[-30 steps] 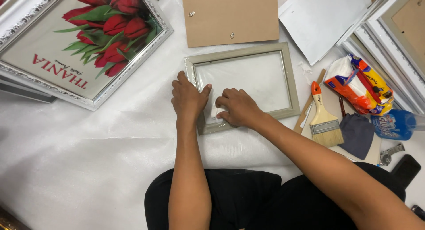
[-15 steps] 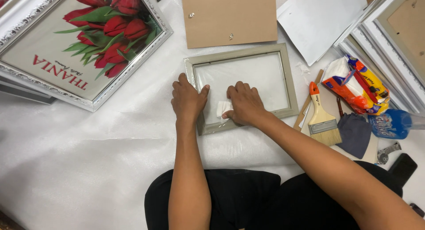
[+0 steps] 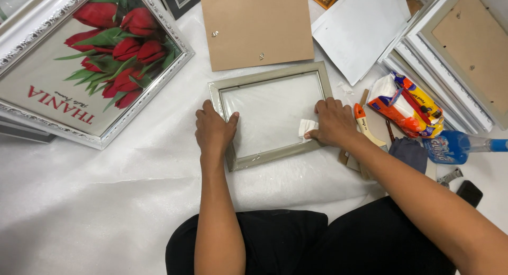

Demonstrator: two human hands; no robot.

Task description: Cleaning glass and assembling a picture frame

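Note:
A small grey-green picture frame (image 3: pixel 264 79) with a glass pane lies flat on a white sheet in front of me. My left hand (image 3: pixel 214 131) presses down on the frame's left edge, fingers spread over the rail. My right hand (image 3: pixel 334 122) rests on the frame's right side and holds a small white tissue (image 3: pixel 306 129) against the glass near the lower right corner.
A brown backing board (image 3: pixel 256 29) lies just beyond the frame. A large silver frame with a red tulip picture (image 3: pixel 90 63) sits at the left. To the right are a paintbrush (image 3: pixel 366 128), an orange packet (image 3: pixel 406 106), a blue spray bottle (image 3: pixel 455 146) and stacked white frames (image 3: pixel 455 52).
My right hand has slid with the tissue from the lower left of the glass across to the right side. My left hand stays on the frame's left edge.

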